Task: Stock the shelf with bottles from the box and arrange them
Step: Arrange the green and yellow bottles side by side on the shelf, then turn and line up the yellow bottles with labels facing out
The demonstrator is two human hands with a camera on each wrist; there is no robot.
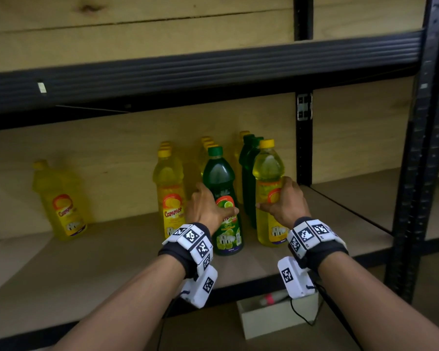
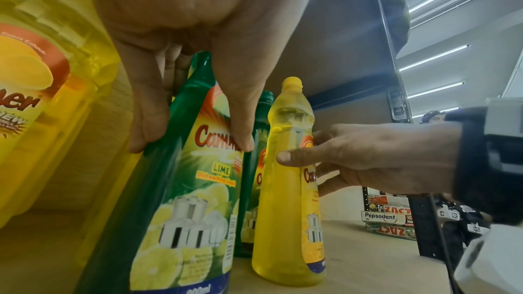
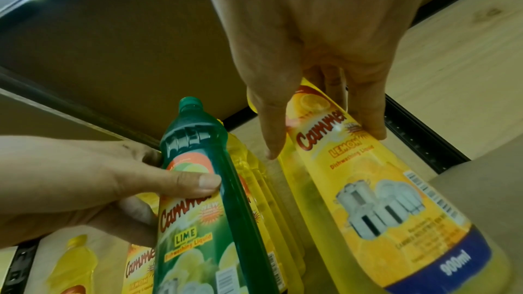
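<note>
A green lime dish-soap bottle stands upright near the front of the wooden shelf. My left hand grips its middle, thumb across the label; the grip also shows on the green bottle in the left wrist view and the green bottle in the right wrist view. To its right a yellow lemon bottle stands upright, and my right hand holds its waist. The yellow bottle fills the right wrist view, and the yellow bottle stands behind the green one in the left wrist view.
Rows of yellow bottles and green bottles stand behind and beside the held ones. One yellow bottle stands alone at the left. A black upright post bounds the bay on the right. A small box sits below the shelf.
</note>
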